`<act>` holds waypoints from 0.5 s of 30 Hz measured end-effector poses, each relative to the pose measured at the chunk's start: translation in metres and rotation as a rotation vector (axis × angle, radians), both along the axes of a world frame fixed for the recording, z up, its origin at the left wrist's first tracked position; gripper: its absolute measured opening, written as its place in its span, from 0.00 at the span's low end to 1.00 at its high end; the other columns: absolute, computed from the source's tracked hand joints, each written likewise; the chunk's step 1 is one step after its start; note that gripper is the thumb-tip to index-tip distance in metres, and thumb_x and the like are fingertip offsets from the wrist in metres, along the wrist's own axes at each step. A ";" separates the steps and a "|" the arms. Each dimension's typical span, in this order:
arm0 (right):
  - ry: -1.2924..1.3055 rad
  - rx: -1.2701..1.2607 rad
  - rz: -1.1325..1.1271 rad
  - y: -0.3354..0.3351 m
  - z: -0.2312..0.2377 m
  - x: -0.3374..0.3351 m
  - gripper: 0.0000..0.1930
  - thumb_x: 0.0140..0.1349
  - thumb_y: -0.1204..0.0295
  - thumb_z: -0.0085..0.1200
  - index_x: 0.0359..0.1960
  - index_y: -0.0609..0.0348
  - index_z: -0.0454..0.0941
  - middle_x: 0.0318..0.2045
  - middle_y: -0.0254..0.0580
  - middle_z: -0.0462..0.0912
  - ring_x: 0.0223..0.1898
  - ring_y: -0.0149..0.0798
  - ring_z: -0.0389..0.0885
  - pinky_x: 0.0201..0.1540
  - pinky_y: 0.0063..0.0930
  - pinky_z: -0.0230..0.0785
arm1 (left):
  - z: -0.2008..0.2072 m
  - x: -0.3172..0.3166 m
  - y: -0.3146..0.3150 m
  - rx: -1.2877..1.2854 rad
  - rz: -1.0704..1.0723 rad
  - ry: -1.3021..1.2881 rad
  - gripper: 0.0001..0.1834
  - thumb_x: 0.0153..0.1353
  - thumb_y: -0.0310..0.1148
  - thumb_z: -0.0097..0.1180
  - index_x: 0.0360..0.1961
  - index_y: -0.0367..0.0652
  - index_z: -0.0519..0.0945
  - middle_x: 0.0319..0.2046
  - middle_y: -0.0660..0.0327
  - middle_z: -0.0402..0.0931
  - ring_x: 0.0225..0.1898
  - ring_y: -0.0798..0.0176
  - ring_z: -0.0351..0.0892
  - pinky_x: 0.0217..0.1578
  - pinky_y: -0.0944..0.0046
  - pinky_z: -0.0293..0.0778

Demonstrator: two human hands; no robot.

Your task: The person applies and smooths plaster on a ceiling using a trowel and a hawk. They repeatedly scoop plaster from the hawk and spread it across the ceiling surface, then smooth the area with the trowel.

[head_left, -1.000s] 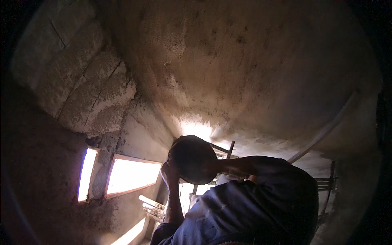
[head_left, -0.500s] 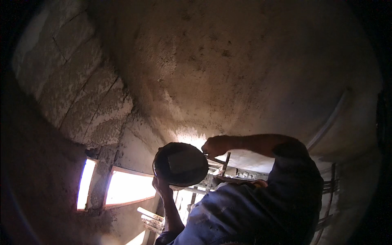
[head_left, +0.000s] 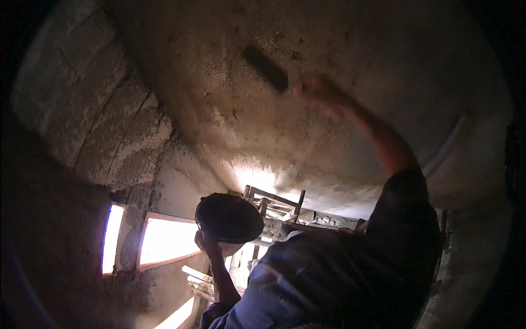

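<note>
Round pan: held up by the left hand, tilted somewhat; its contents are lost in shadow.
Left hand: clasped on the lower left edge of the pan, which is supported from below.
Right hand: raised above and to the right of the pan, apparently closed round the flat tool's handle, though the handle itself is hidden by blur.
Flat tool: seen dark and oblong, well above the pan, in front of the plaster face; whether it is touched to the plaster cannot be told.
Tool angle: in judgement, best set nearly parallel to the plaster, so that neither edge is dug in.
Pan support: best levelled and steadied, since contents could be spilled over the lowered rim.
Arm reach: better shared between shoulder and wrist, so that pressure is evenly spread.
Wooden frame: seen right of the pan; its rails are best given clearance by the right elbow.
Light: admitted by the wide window, left of the pan; raking shadows can be used for judging roughness.
</note>
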State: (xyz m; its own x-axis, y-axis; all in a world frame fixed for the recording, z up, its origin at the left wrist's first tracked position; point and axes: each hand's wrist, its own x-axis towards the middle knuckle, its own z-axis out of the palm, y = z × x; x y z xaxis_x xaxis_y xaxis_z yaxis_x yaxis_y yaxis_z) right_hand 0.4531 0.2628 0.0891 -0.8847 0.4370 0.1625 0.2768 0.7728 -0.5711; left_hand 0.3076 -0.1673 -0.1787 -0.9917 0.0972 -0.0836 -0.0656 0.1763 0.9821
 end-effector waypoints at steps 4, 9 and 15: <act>-0.425 -0.073 0.301 -0.053 -0.157 -0.001 0.15 0.60 0.60 0.47 0.38 0.59 0.74 0.31 0.45 0.78 0.31 0.40 0.78 0.36 0.38 0.71 | 0.004 -0.003 0.021 -0.033 -0.106 -0.005 0.26 0.59 0.45 0.54 0.13 0.39 0.61 0.12 0.66 0.55 0.17 0.70 0.53 0.17 0.63 0.52; -0.697 0.202 0.300 -0.150 -0.298 -0.024 0.16 0.58 0.65 0.48 0.45 0.57 0.74 0.35 0.50 0.80 0.32 0.46 0.79 0.37 0.42 0.73 | 0.044 0.004 0.065 -0.099 -0.281 0.078 0.26 0.59 0.46 0.53 0.15 0.35 0.62 0.12 0.62 0.56 0.18 0.65 0.54 0.19 0.58 0.54; -0.635 0.121 0.305 -0.153 -0.316 -0.008 0.15 0.57 0.63 0.48 0.43 0.57 0.74 0.35 0.49 0.79 0.34 0.46 0.79 0.38 0.41 0.72 | 0.039 0.006 0.090 -0.282 -0.395 0.219 0.29 0.60 0.50 0.49 0.18 0.29 0.69 0.13 0.47 0.64 0.18 0.56 0.62 0.22 0.51 0.60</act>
